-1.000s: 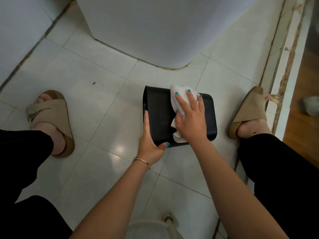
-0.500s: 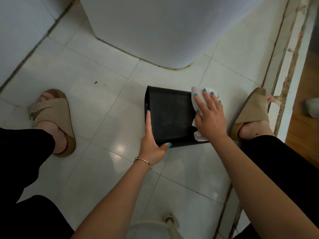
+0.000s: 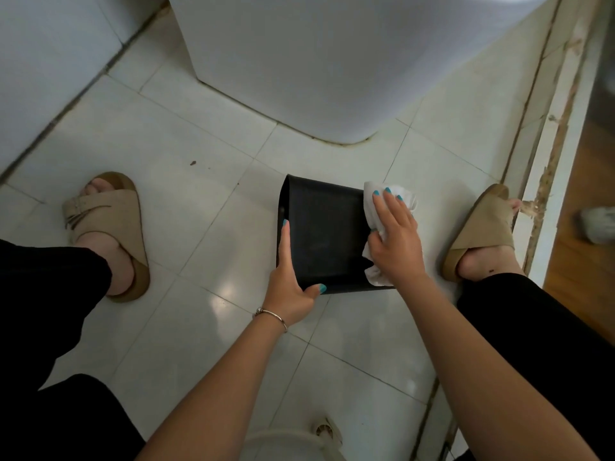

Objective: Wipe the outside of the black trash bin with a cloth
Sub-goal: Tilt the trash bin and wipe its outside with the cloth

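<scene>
The floor under me is pale tile with dark grout lines, and the bin sits on it as my landmark. Beyond the bin a big white appliance stands on the tile, its rounded corner just past the bin's far edge. To the right of the bin a worn white sill runs along the tile, with wood flooring beyond it. My legs in black trousers frame the view, one tan sandal well left of the bin, the other sandal just right of it. The bin lies on its side between my feet, a broad black face turned up. My left hand grips its near left corner, fingers straight along the left edge and thumb hooked over the near edge; a thin bracelet circles that wrist. My right hand lies flat, fingers straight, pressing the cloth onto the bin's right end. The cloth is white and crumpled, bunching out past my fingertips and below my palm. Near me from the bin, a white round thing shows at the bottom edge; I cannot tell what it is.
</scene>
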`<state>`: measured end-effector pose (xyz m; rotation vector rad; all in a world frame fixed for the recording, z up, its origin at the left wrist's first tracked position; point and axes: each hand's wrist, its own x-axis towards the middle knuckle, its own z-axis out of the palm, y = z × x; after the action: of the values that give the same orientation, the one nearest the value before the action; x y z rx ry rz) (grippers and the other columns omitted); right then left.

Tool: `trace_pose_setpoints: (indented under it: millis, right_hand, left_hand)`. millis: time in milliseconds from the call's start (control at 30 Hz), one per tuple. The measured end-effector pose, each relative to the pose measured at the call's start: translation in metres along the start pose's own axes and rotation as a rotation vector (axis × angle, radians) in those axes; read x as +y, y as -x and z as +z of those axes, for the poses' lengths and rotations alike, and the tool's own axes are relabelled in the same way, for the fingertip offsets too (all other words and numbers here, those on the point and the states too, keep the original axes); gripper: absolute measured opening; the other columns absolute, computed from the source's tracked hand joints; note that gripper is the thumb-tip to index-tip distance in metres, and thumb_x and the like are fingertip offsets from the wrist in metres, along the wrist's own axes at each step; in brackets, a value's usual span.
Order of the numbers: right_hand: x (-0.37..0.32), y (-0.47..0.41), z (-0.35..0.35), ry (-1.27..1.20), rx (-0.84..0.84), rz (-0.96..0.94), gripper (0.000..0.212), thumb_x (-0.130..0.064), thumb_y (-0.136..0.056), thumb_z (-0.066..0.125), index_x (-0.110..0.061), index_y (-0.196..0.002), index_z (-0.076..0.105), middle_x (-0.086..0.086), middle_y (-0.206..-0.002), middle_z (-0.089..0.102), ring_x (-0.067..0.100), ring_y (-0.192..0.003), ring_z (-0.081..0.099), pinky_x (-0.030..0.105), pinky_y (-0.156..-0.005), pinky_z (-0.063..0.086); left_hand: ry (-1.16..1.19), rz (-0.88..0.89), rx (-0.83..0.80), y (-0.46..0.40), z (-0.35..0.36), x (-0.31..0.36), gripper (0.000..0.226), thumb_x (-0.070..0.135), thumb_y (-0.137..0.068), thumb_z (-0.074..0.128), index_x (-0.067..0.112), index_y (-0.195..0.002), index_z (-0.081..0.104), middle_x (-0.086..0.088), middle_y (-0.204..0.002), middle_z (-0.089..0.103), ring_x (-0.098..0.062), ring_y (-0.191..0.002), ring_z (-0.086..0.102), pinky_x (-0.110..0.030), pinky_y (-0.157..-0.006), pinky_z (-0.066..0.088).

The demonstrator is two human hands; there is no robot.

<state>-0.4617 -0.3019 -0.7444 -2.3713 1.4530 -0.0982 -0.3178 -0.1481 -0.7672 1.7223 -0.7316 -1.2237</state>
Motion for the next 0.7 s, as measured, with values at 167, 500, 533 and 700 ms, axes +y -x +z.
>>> trace_pose_setpoints:
  millis: [167,500,533,700]
  right_hand:
    - [0.006,-0.007,0.003,0.071,-0.009,0.062,0.056,-0.023,-0.098,0.049,-0.032,-0.149,0.029,0.0,-0.16,0.017,0.032,-0.148,0.006,0.056,-0.116,0.022]
    - [-0.032,0.006,0.023,0.004,0.071,-0.055,0.057,-0.007,-0.092,0.052,-0.018,-0.146,0.039,0.009,-0.156,0.028,0.037,-0.145,0.02,0.054,-0.114,0.028]
    - [-0.041,0.007,0.026,-0.016,0.077,-0.066,0.057,-0.006,-0.091,0.052,-0.017,-0.146,0.041,0.011,-0.156,0.03,0.038,-0.144,0.021,0.055,-0.112,0.029]
    - [-0.093,0.011,0.041,-0.057,0.041,-0.156,0.061,-0.009,-0.081,0.045,-0.017,-0.142,0.046,0.013,-0.151,0.037,0.04,-0.139,0.031,0.06,-0.1,0.04]
  left_hand:
    - [-0.007,0.001,-0.004,-0.005,-0.001,0.002,0.121,-0.002,-0.074,0.074,0.05,-0.145,-0.009,0.009,-0.15,0.032,-0.014,-0.131,0.042,-0.028,-0.102,0.045]
    - [-0.049,0.002,0.013,-0.006,0.001,-0.002,0.121,-0.002,-0.074,0.071,0.052,-0.143,-0.013,0.005,-0.149,0.038,-0.013,-0.12,0.052,-0.003,-0.086,0.044]
    - [-0.053,0.006,0.019,-0.006,0.001,-0.002,0.12,-0.001,-0.073,0.07,0.051,-0.144,-0.012,0.004,-0.146,0.042,-0.013,-0.118,0.054,-0.005,-0.086,0.045]
    - [-0.107,-0.005,0.031,-0.008,0.003,0.0,0.114,0.011,-0.076,0.073,0.039,-0.147,-0.012,0.013,-0.12,0.055,-0.006,-0.092,0.06,-0.008,-0.07,0.045]
